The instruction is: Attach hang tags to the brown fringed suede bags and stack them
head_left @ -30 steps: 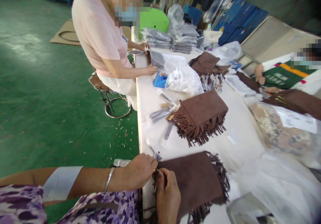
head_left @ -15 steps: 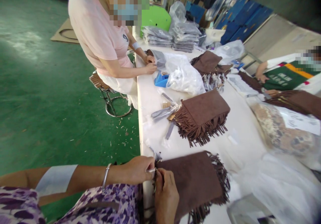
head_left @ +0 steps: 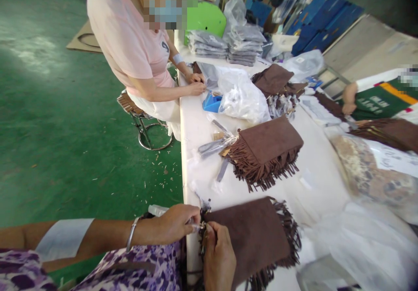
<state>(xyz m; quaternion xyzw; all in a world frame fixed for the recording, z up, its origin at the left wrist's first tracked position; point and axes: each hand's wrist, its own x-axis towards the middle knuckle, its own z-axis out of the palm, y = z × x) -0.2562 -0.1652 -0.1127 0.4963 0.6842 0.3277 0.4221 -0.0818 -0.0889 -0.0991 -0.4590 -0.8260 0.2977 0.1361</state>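
A brown fringed bag [head_left: 251, 234] lies on the table under my hands. At its left edge my left hand [head_left: 173, 223], with a bangle at the wrist, pinches a small piece of clear plastic. Just beside it my right hand [head_left: 220, 254] rests over the bag's edge, its thumb and fingers pinched on a small gold-coloured metal fitting. The two sets of fingertips nearly touch. Further up the table lies a second brown fringed bag [head_left: 271, 141], with plastic-wrapped grey strips [head_left: 214, 145] at its left end.
Opposite, a person in pink [head_left: 130, 43] handles a grey bag beside a blue tray [head_left: 212, 102] and a white plastic bag [head_left: 243, 95]. Another person's hand [head_left: 349, 102] is at the right. Clear plastic bags [head_left: 365, 243] cover the lower right; packed stacks [head_left: 246, 43] stand at the back.
My left hand has drawn slightly left and its fingers have shifted on the clear plastic. A gold-coloured fitting now shows at my right fingertips. The bag stays in place.
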